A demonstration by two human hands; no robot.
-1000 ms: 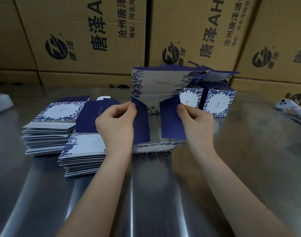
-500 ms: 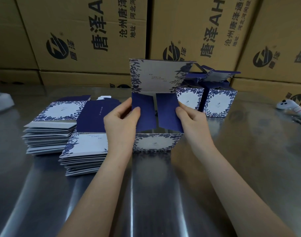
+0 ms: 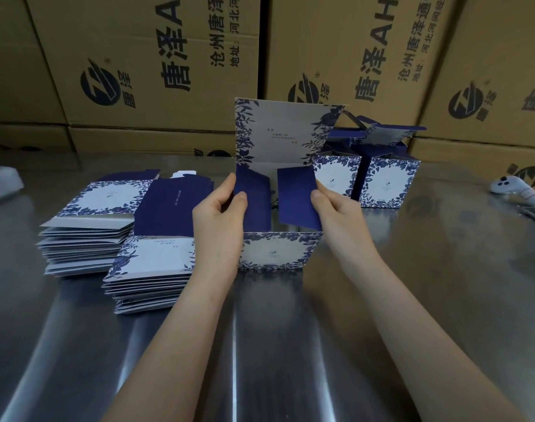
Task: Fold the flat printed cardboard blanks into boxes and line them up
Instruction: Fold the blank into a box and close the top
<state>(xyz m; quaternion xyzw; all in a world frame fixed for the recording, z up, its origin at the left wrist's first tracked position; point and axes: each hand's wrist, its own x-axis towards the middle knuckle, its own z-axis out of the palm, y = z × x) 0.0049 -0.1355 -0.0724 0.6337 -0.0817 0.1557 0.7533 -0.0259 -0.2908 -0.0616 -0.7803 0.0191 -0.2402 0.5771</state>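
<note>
Pinches left navy flap [image 3: 255, 208] with left grip [image 3: 220, 226], right navy flap [image 3: 296, 196] with right grip [image 3: 339, 220]; half-folded box [image 3: 275, 252] upright on tabletop [image 3: 290, 345].

- The left forearm [image 3: 181, 330] and right forearm [image 3: 412, 324], both bare, reach forward from the bottom edge and angle in toward each other.
- The left hand [image 3: 219, 222] shows its back to the camera. Its thumb lies on the near face of the left blue flap [image 3: 254, 208] and its fingers curl round the outer edge, pinching it.
- The right hand [image 3: 341, 213] mirrors this, with its thumb tip pressed on the right blue flap [image 3: 295, 196] and its fingers tucked behind.
- The 2 hands are level and apart.
</note>
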